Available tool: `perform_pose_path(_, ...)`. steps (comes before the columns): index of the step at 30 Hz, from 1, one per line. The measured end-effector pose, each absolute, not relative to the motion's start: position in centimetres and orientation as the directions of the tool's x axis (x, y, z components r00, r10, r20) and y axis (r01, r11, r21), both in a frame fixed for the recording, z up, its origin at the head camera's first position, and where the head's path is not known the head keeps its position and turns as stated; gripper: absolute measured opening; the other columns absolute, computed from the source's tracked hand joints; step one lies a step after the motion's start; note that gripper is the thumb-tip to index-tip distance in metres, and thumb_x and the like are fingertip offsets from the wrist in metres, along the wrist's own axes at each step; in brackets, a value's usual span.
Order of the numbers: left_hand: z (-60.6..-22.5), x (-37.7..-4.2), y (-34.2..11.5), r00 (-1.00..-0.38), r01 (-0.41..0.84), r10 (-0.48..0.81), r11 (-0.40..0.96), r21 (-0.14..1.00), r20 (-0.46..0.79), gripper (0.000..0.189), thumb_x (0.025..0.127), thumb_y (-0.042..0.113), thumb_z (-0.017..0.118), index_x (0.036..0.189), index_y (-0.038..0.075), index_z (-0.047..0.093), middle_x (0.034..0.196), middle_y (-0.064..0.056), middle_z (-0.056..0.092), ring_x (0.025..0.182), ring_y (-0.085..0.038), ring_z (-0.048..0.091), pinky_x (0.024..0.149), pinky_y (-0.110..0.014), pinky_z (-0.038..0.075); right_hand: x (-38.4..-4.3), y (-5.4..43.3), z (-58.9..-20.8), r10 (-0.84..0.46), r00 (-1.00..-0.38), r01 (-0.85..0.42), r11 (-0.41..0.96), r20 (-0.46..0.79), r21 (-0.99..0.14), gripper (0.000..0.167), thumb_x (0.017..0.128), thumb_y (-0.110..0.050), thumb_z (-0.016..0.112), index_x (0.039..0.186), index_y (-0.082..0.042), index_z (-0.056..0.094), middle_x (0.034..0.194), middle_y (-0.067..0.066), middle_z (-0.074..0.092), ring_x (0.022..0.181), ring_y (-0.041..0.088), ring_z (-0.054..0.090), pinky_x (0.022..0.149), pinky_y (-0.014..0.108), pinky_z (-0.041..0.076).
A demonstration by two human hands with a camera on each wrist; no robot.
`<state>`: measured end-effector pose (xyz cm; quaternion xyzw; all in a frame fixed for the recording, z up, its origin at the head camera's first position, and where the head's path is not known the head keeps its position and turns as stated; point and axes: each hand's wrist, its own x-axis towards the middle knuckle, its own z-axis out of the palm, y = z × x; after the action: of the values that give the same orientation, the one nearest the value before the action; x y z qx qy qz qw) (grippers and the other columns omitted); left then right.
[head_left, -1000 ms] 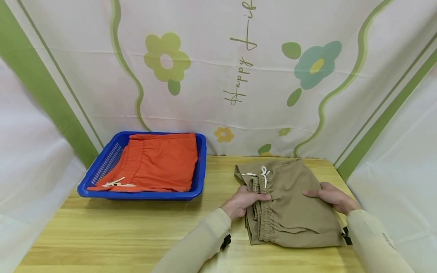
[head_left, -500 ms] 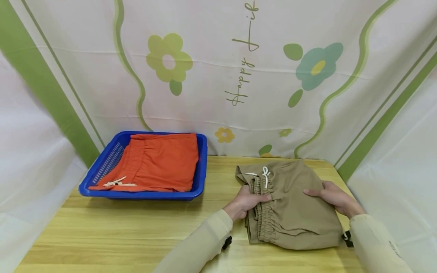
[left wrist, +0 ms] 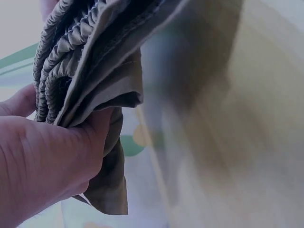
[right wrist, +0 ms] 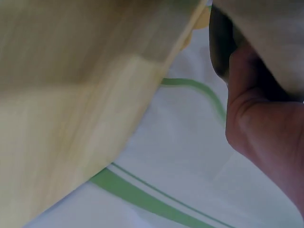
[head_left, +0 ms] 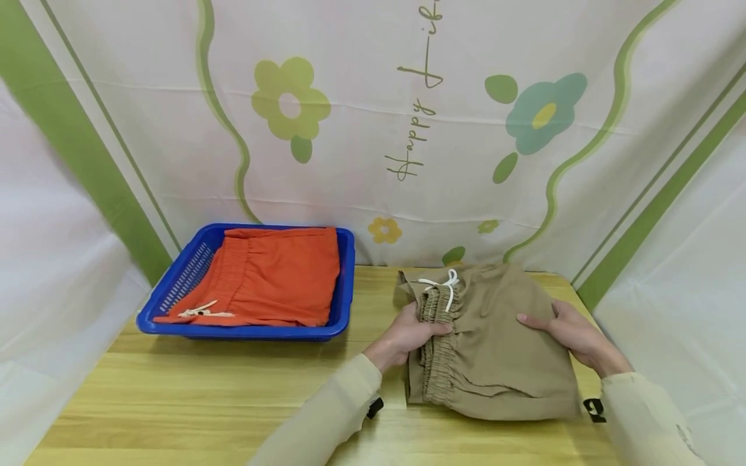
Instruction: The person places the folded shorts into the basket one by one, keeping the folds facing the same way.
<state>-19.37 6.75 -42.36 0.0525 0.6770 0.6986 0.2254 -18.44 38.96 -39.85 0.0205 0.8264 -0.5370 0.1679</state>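
Folded khaki shorts [head_left: 513, 349] with a gathered elastic waistband and a white drawstring [head_left: 451, 279] are held between both hands at the right of the table. My left hand [head_left: 405, 335] grips the layered waistband, thumb on top and fingers underneath. In the left wrist view the stacked waistband folds [left wrist: 71, 52] show in that hand's grasp, raised off the wood. On the other side my right hand [head_left: 574, 333] pinches the shorts' right edge, its thumb on top. Its fingers go under the cloth and are hidden in the head view; the right wrist view shows the hand [right wrist: 261, 114] beneath the fabric.
A blue plastic basket [head_left: 245, 333] with slotted sides stands at the table's back left. Folded orange shorts [head_left: 285, 278] with a cream drawstring lie in it. A printed white curtain [head_left: 350, 162] rises behind the wooden table [head_left: 204, 401] and along its sides.
Both hands have kept their grip. The khaki shorts have shifted slightly left and lifted, and a gap has opened between their lower right corner and the black strap at the right sleeve.
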Motion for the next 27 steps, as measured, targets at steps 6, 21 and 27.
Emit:
perform_pose_path(6,-41.4,-19.4,5.2,-0.892,-0.238,0.397,-0.001,0.971,-0.218,0.039,0.088,0.012,0.079,0.122,0.008,0.06,0.105,-0.005,0.069,0.089,-0.02,0.068,0.081,-0.036,0.057,-17.8,37.7,-38.6,-0.153,-0.96,0.147,0.436,-0.234,-0.888,0.064,0.101,-0.032,0.066,0.139,0.01,0.037,0.111,0.019,0.068,0.095,0.031,0.07,0.078,0.045,0.059)
perform_pose_path(21,-37.0,-18.4,0.7,-0.886,-0.16,0.449,-0.054,0.986,-0.119,0.052,0.09,0.012,0.077,0.134,0.006,0.051,0.113,-0.009,0.068,0.093,-0.02,0.067,0.083,-0.035,0.056,-16.3,34.2,-35.3,-0.16,-0.984,-0.006,0.449,-0.074,-0.893,0.063,0.102,-0.033,0.065,0.147,0.001,0.037,0.115,0.024,0.066,0.089,0.032,0.072,0.072,0.046,0.06)
perform_pose_path(27,-35.5,-18.1,-0.8,-0.876,-0.14,0.473,-0.064,0.988,-0.094,0.051,0.09,0.011,0.076,0.135,0.008,0.052,0.115,-0.01,0.069,0.095,-0.022,0.069,0.084,-0.037,0.057,-16.0,32.7,-34.2,-0.153,-0.987,-0.028,0.454,-0.047,-0.89,0.061,0.101,-0.034,0.065,0.145,0.001,0.039,0.114,0.023,0.066,0.088,0.032,0.072,0.072,0.046,0.06)
